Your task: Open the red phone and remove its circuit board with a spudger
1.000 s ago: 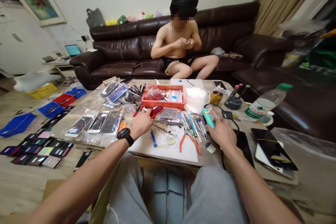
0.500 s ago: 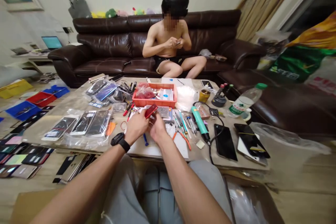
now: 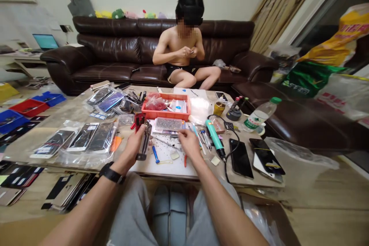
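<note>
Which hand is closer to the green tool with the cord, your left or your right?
Right. The right hand is just left of the green tool; the left hand is farther left, holding a phone part.

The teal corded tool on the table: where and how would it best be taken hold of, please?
I would wrap the middle of the teal corded tool from above, fingers across its width: it lies lengthwise, long and slim, and its cable leaves the dark near end.
</note>
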Available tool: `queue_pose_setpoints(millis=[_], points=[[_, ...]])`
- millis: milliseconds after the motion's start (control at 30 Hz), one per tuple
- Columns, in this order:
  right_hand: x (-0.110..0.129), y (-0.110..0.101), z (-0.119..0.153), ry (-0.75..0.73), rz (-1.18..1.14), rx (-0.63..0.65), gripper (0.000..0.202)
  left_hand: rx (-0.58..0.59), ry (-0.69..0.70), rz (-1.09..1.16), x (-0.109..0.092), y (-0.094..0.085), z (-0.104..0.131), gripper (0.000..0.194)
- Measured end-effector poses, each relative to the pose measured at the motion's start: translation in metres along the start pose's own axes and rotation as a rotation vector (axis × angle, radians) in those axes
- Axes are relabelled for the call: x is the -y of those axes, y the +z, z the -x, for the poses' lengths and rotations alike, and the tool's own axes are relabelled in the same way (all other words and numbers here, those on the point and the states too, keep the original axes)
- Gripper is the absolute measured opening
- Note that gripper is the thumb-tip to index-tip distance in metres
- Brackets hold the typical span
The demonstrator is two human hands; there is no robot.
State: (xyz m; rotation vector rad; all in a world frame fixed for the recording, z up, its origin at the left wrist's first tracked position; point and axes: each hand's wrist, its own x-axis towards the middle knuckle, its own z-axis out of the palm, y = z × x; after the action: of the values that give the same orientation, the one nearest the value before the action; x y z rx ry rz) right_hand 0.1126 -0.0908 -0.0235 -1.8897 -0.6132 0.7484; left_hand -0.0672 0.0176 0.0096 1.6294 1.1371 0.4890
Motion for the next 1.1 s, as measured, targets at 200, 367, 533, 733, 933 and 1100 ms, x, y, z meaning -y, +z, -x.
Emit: queue_pose_setpoints(millis=[200,367,533,733,933,1100], points=[[-0.029,-0.049,-0.002,0.029,0.575,-0.15,0.023,0.257,-0.223,0.659,0.017,-0.006,0.06,0.07],[-0.031,-0.044,-0.006,-0.006,0.76,-0.151,0.017,0.33,-0.305,1.03,0.032,0.001,0.095,0.066],[-0.017,-0.044,0.004,-0.153,0.691,-0.261,0.015,0.404,-0.346,1.372,0.048,-0.003,0.122,0.067],[0.004,-0.025,0.063,-0.238,0.159,-0.267,0.033,0.472,-0.422,1.435,0.057,-0.008,0.164,0.079],[0.012,0.002,0.158,-0.033,-0.642,0.063,0.043,0.509,-0.512,1.44,0.053,-0.011,0.211,0.075],[0.005,0.004,0.212,-0.142,-0.395,0.161,0.029,0.515,-0.525,1.461,0.049,-0.008,0.239,0.073]])
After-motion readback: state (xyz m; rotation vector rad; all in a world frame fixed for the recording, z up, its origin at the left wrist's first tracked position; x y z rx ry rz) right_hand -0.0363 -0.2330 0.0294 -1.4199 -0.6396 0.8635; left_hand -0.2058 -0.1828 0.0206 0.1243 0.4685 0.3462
